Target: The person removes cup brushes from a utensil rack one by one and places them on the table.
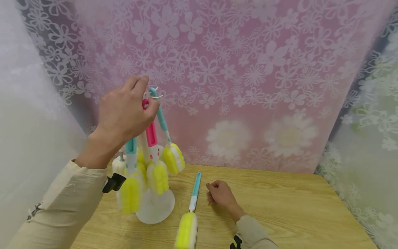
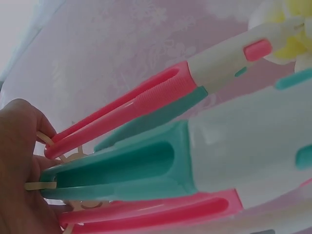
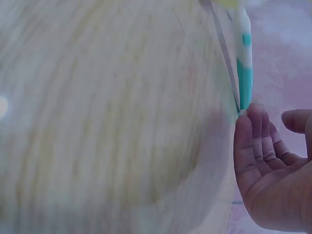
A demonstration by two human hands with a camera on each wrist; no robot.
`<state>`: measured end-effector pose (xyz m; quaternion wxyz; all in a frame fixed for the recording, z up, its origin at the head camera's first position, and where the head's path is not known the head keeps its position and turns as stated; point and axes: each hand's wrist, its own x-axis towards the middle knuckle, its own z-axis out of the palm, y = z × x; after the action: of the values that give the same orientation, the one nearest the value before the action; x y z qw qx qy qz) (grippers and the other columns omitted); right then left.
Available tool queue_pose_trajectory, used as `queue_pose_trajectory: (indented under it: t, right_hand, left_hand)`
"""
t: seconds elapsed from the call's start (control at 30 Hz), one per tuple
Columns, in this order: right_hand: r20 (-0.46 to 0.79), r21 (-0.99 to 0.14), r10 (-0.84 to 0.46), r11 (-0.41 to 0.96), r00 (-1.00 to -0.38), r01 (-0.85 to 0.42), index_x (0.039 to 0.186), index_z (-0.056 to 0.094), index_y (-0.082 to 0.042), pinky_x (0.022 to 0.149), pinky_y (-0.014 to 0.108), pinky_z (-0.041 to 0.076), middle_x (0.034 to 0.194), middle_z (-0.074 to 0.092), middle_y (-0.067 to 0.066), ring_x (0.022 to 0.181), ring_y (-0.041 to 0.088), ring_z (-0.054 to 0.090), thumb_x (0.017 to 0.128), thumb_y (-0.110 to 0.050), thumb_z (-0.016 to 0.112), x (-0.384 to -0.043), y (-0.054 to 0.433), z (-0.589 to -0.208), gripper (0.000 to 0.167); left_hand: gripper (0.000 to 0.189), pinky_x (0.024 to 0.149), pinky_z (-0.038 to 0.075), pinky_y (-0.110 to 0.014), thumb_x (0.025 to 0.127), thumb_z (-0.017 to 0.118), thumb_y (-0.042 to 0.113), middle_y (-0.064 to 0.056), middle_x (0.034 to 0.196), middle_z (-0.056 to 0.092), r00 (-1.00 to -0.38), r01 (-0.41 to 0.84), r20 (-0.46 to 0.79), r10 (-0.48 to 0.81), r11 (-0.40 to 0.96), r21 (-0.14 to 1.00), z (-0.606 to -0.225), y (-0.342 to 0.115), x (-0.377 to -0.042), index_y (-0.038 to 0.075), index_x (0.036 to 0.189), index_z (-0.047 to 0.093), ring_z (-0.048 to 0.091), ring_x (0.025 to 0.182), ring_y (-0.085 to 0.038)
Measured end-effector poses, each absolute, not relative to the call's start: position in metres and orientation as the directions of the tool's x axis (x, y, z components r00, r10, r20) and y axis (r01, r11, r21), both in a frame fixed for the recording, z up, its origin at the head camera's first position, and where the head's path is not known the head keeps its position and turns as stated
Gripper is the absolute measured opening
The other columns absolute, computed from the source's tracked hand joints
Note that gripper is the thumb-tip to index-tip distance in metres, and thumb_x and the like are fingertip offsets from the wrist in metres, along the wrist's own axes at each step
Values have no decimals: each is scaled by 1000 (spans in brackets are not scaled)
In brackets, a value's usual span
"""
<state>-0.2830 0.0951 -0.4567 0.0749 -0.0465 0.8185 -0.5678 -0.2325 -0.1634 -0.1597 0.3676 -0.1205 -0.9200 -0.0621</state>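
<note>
Several sponge-headed bottle brushes hang from a white rack whose round base stands on the table. My left hand grips the top of this rack, with its fingers partly hidden among the hooks. Just below it hang a pink-handled brush and teal-handled brushes, one of them a teal-handled brush close up in the left wrist view. Another teal-handled brush lies on the table, its yellow and white sponge toward me. Beside its handle my right hand rests on the table, fingers loosely curled around nothing.
The wood-patterned table runs under everything. Behind it hangs a pink flowered curtain, with pale curtains at both sides. A white brush-like item is partly hidden behind the left wrist.
</note>
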Motion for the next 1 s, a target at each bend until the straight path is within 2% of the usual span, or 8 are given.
queue_pose_trajectory:
  t: [0.07, 0.13, 0.3, 0.5, 0.63, 0.73, 0.9, 1.0]
  right_hand:
    - [-63, -937, -140, 350, -988, 11, 99, 57, 9, 58, 34, 54, 76, 64, 16, 60, 20, 62, 99, -19, 51, -284, 98, -454, 29]
    - [-59, -938, -116, 347, -991, 15, 99, 58, 9, 57, 35, 54, 76, 64, 16, 60, 21, 61, 99, -18, 51, -284, 100, -450, 28]
    - [-39, -941, -91, 338, -995, 6, 100, 59, 7, 58, 37, 54, 76, 63, 15, 62, 25, 62, 99, -18, 51, -283, 103, -443, 26]
    - [-5, -943, -83, 331, -997, -23, 99, 61, 3, 62, 42, 54, 81, 64, 18, 70, 35, 64, 99, -18, 51, -286, 107, -435, 23]
    - [6, -942, -76, 334, -997, -31, 98, 62, 0, 64, 43, 54, 84, 64, 20, 72, 37, 64, 98, -18, 51, -288, 108, -432, 21]
    - [18, -944, -74, 328, -997, -41, 97, 62, -1, 64, 44, 54, 83, 64, 20, 73, 38, 64, 98, -17, 51, -288, 108, -430, 20]
    - [61, -948, -84, 307, -995, -84, 96, 63, -2, 64, 45, 54, 79, 63, 14, 69, 32, 63, 98, -19, 52, -289, 104, -421, 20]
    - [97, -952, -101, 282, -990, -122, 96, 63, -3, 62, 40, 54, 77, 63, 9, 66, 24, 63, 98, -20, 53, -288, 101, -408, 20]
  left_hand:
    - [55, 72, 48, -55, 92, 41, 29, -13, 136, 49, -710, 289, 678, 191, 957, 33, -159, -166, -232, 6, 141, 43, 59, 82, -40]
    - [55, 83, 45, -57, 92, 43, 29, -14, 139, 47, -713, 312, 670, 208, 949, 37, -158, -168, -231, 6, 142, 42, 57, 99, -41]
    - [54, 104, 28, -57, 93, 45, 27, -15, 145, 41, -699, 351, 672, 244, 936, 25, -158, -172, -230, 3, 141, 43, 36, 129, -39]
    - [45, 105, 26, -58, 93, 44, 27, -19, 147, 36, -683, 307, 697, 219, 952, 1, -159, -173, -222, 8, 132, 56, 32, 132, -39]
    - [40, 102, 30, -59, 93, 44, 26, -23, 139, 43, -663, 262, 728, 174, 965, 9, -162, -173, -213, 13, 126, 63, 36, 127, -42]
    - [38, 98, 34, -59, 94, 44, 24, -23, 132, 49, -640, 265, 749, 171, 964, 6, -165, -172, -210, 12, 122, 66, 41, 120, -44]
    - [37, 94, 35, -60, 95, 44, 24, -22, 128, 53, -663, 235, 737, 131, 971, 39, -166, -171, -206, 12, 123, 65, 43, 116, -44]
    - [38, 92, 37, -61, 95, 43, 24, -20, 123, 56, -683, 218, 723, 105, 974, 65, -167, -172, -202, 13, 124, 65, 44, 113, -42]
